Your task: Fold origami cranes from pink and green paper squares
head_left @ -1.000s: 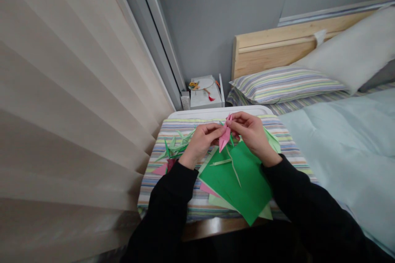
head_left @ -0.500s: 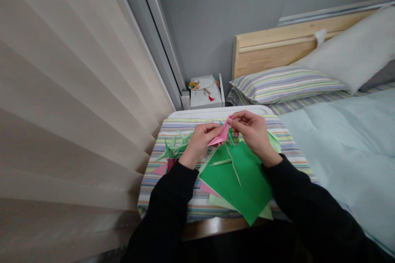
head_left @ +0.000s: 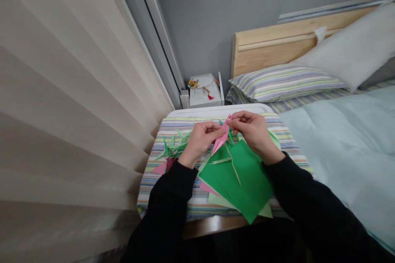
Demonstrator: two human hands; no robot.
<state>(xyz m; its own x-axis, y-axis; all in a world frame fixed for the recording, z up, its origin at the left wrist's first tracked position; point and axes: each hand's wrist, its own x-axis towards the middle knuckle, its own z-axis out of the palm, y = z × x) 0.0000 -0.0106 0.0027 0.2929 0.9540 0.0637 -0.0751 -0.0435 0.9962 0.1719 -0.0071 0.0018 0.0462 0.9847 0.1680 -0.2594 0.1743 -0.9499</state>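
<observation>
A folded pink paper [head_left: 220,141] is held above the table between both hands, one pointed end slanting down to the left. My left hand [head_left: 202,139] pinches its middle, fingers closed. My right hand [head_left: 249,129] grips the upper tip with thumb and fingers. Below lie green paper sheets [head_left: 247,176], with thin pale folded strips [head_left: 235,168] on top. Left of my left hand sit several folded green paper pieces [head_left: 175,146] and a pink one [head_left: 159,169]. The exact folds at my fingertips are too small to tell.
A striped cloth [head_left: 194,203] covers the small table. Behind it stands a white cabinet [head_left: 200,98] with a red tassel. A pleated curtain [head_left: 77,111] hangs at left; a bed with a blue cover [head_left: 336,131] is at right.
The pink paper has turned, so its lower point now hangs more steeply downward. The fingers of my left hand have shifted slightly on it.
</observation>
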